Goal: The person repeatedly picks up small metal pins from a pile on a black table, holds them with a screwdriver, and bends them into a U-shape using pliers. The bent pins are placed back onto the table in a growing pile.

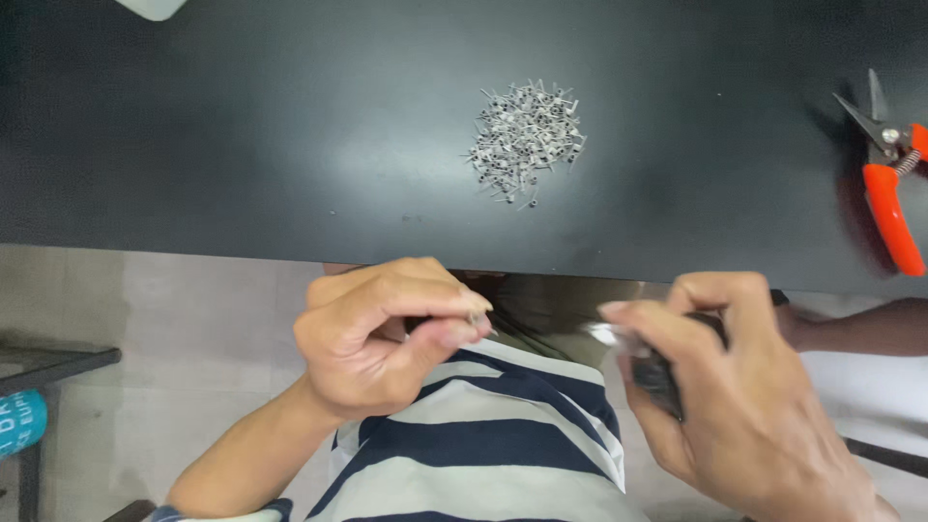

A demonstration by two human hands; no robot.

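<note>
My left hand (382, 338) fingers pinch one small metal piece (478, 318) below the tabletop (242, 145) edge, near my right hand (735, 387), which is wrapped around a dark tool (657, 372); the pile of metal pieces (527, 140) lies upper centre.

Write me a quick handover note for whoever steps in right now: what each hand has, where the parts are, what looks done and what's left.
Left hand: fingers pinched shut on a tiny metal piece, held below the table edge, over the lap.
Right hand: closed around a dark-handled tool; its tip is blurred, close to the left fingertips but apart from them.
Pile of small grey metal pieces: on the black table, centre, untouched by either hand.
Orange-handled snips: at the table's right edge, blades open, not in use.
Done or left: one piece is in hand; I cannot tell whether the pile is finished or unfinished pieces.
</note>
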